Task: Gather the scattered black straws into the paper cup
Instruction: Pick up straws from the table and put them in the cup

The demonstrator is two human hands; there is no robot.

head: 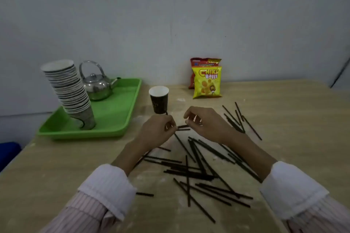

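A dark paper cup (159, 103) with a white inside stands upright on the wooden table (284, 119), just beyond my hands. Several black straws (197, 168) lie scattered and crossed on the table in front of me, and a few more straws (236, 119) lie to the right. My left hand (157, 132) is curled below the cup and pinches a few straws, whose short ends (183, 127) stick out to the right. My right hand (205, 123) faces it, and its curled fingertips meet those same straw ends.
A green tray (115, 119) at the back left carries a leaning stack of paper cups (69, 91) and a metal kettle (96, 86). Two snack bags (207, 83) lean on the wall behind the cup. The table's left edge runs diagonally near the tray.
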